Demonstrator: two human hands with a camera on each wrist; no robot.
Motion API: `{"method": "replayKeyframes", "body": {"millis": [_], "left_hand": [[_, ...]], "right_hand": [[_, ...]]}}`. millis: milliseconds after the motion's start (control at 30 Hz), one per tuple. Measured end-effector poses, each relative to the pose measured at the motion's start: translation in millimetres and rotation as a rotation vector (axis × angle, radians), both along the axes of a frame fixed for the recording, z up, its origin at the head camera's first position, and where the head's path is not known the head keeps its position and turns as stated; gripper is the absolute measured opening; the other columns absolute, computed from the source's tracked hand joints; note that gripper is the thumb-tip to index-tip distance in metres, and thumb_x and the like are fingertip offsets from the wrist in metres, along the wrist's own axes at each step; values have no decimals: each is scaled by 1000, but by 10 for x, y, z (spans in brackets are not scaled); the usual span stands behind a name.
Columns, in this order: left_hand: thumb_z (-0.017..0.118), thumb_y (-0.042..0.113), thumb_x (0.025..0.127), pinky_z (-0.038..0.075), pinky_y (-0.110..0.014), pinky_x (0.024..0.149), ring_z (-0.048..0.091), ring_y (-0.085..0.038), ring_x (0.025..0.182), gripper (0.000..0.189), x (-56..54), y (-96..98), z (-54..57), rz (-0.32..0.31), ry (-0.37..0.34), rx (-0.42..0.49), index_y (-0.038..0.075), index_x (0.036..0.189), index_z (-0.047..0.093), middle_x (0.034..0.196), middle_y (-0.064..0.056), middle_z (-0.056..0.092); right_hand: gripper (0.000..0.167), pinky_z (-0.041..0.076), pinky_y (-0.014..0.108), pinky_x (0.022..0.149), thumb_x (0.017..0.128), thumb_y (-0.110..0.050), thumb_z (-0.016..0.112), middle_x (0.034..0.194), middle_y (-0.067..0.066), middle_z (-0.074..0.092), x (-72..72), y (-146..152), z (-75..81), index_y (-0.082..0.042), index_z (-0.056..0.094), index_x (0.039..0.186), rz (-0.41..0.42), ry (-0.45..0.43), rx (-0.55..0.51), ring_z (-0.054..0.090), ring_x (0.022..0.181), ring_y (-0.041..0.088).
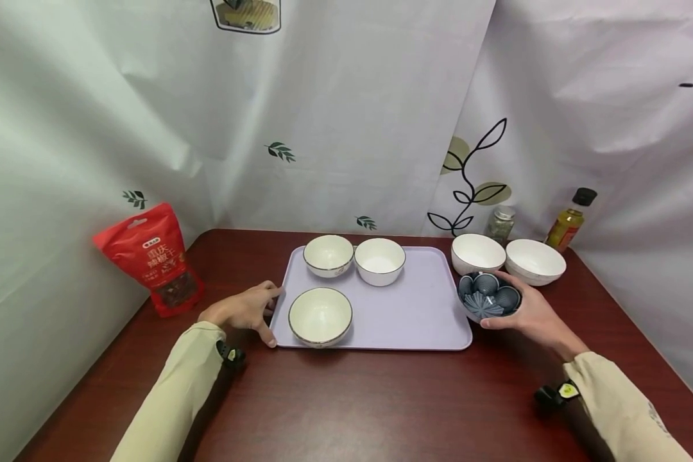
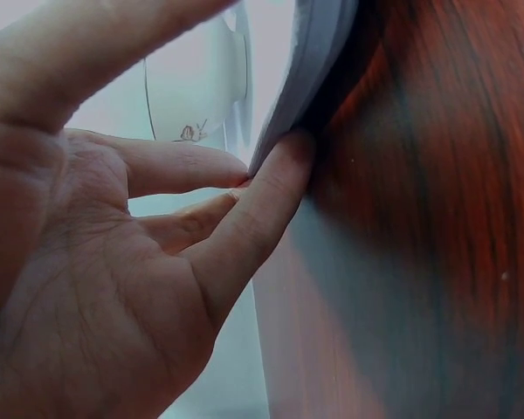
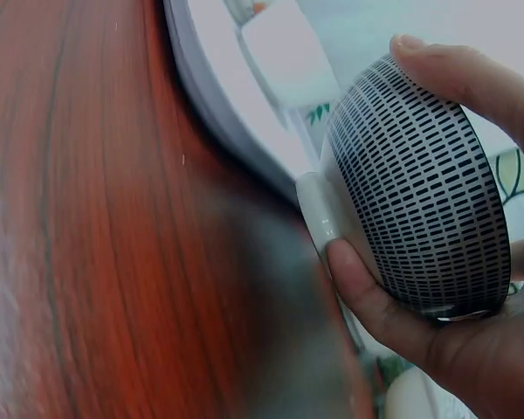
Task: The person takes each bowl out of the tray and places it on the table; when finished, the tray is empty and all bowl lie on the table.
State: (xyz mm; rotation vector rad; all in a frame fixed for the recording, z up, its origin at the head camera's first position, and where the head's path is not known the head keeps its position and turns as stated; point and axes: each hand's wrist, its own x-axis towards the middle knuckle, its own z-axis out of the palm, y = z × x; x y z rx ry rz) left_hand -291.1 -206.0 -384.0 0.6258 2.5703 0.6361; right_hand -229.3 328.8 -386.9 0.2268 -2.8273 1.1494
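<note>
My right hand (image 1: 534, 314) grips a bowl (image 1: 487, 297) with a dark blue patterned inside at the tray's right edge. In the right wrist view this bowl (image 3: 419, 192) shows rows of black dashes outside and a plain pale foot; thumb and fingers clasp it from one side. My left hand (image 1: 248, 311) touches the left edge of the lilac tray (image 1: 404, 321), thumb by its front corner. Fingertips (image 2: 284, 166) meet the tray's rim in the left wrist view. Three white bowls stand on the tray: front left (image 1: 320, 316), back left (image 1: 328, 255) and back middle (image 1: 380, 261).
Two white bowls, one nearer (image 1: 478, 253) and one farther right (image 1: 535, 262), stand beyond my right hand. Behind them are a spice jar (image 1: 500, 223) and an oil bottle (image 1: 568, 221). A red pouch (image 1: 153, 256) leans at the left wall, on the brown table (image 1: 381, 404).
</note>
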Motion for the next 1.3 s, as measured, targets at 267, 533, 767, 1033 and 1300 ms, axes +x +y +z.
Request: {"method": "replayKeyframes", "body": {"millis": [267,533,767,1033,1300], "left_hand": [[97,15,59,54,-43,103,63,-36,120,120,10,-7,-2,3,-6,5,-14,152,27,135,-22,41],[97,14,58,55,-43,101,62,-38,119,120,0,-21,-23,-17,9,35,-17,151,26,135,-25,41],[97,12,57,56,-43,100,62,-39,119,121,-1,-39,-27,-14,7,58,-17,151,25,134,-25,40],[96,11,58,56,-42,101,61,-39,120,119,5,-35,-17,-21,14,48,-17,150,26,133,-25,41],[96,13,59,55,-43,101,63,-38,118,119,3,-20,-16,-13,17,34,-16,151,26,133,-24,41]], "right_hand": [[105,35,28,96,72,-25,89,145,32,43,-77,79,-96,5,29,153,-34,-44,-22,45,127,42],[106,37,36,99,72,-27,89,145,33,44,-148,110,-139,6,29,153,-53,-33,-2,46,126,42],[109,37,58,106,73,-29,88,147,34,41,-190,99,-135,8,25,154,-55,-42,-5,44,126,44],[109,35,64,108,76,-30,86,147,35,38,-179,102,-160,6,21,156,-44,-65,-30,41,127,46],[107,34,63,108,78,-29,84,149,34,36,-200,106,-142,4,20,157,-4,-69,-26,40,129,46]]}}
